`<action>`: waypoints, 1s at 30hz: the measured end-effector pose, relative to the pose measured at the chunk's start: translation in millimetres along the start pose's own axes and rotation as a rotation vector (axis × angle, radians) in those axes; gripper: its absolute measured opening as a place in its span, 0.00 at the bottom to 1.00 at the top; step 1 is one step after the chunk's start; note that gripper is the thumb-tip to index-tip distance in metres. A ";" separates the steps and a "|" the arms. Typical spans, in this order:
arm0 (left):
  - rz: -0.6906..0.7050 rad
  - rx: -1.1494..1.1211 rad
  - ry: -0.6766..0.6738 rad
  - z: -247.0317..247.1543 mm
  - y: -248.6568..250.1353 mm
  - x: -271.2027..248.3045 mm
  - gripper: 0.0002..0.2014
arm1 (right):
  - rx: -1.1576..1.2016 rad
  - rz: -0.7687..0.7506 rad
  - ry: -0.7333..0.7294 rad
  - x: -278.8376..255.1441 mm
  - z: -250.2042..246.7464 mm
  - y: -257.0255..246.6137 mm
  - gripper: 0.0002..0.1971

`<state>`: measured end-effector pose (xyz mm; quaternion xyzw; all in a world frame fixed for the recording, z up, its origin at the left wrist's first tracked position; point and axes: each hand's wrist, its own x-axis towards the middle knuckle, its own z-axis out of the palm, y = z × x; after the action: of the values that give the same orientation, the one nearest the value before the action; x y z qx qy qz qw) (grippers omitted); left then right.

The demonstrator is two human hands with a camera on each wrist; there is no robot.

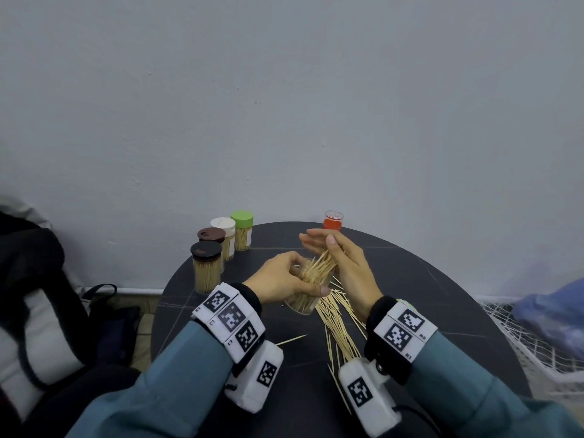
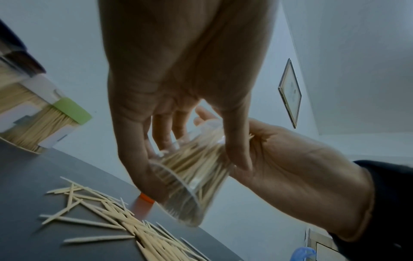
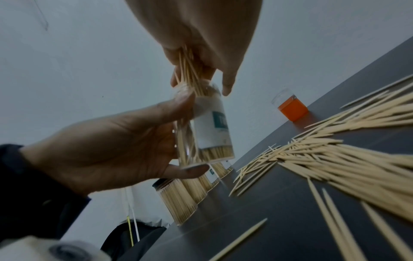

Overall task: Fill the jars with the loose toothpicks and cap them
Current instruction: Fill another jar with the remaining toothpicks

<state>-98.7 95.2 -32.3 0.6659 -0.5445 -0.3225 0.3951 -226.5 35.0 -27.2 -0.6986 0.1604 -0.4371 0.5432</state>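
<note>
My left hand (image 1: pixel 284 276) grips a clear, labelled jar (image 1: pixel 303 295), tilted with its mouth toward the right hand. The jar (image 3: pixel 212 127) is largely filled with toothpicks. My right hand (image 1: pixel 338 257) holds a bundle of toothpicks (image 3: pixel 190 74) whose lower ends stand inside the jar's mouth. Under both hands a loose pile of toothpicks (image 1: pixel 338 324) fans over the dark round table (image 1: pixel 426 295). At the table's far edge an orange cap (image 1: pixel 333 221) stands upside down on its own.
Several capped, full jars (image 1: pixel 221 248) with black, brown, white and green lids stand at the table's back left. A single toothpick (image 1: pixel 290 340) lies near the left wrist. There is a dark bag (image 1: pixel 38 295) on the left and a white wire basket (image 1: pixel 537 352) on the right.
</note>
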 end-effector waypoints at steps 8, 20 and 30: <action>-0.057 -0.107 0.090 -2.9 -0.7 0.9 0.27 | -0.103 -0.029 -0.061 1.2 -7.6 -1.5 0.12; -0.035 -0.118 0.049 -5.4 -0.2 -0.5 0.28 | -0.343 0.011 -0.149 -1.1 -1.4 -4.4 0.16; 0.032 -0.076 0.044 0.5 0.3 -0.7 0.30 | -0.366 0.118 -0.248 2.5 -4.8 8.8 0.14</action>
<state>-99.4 95.8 -32.2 0.6486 -0.5337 -0.3219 0.4369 -226.7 27.1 -33.8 -0.8235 0.2095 -0.2789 0.4474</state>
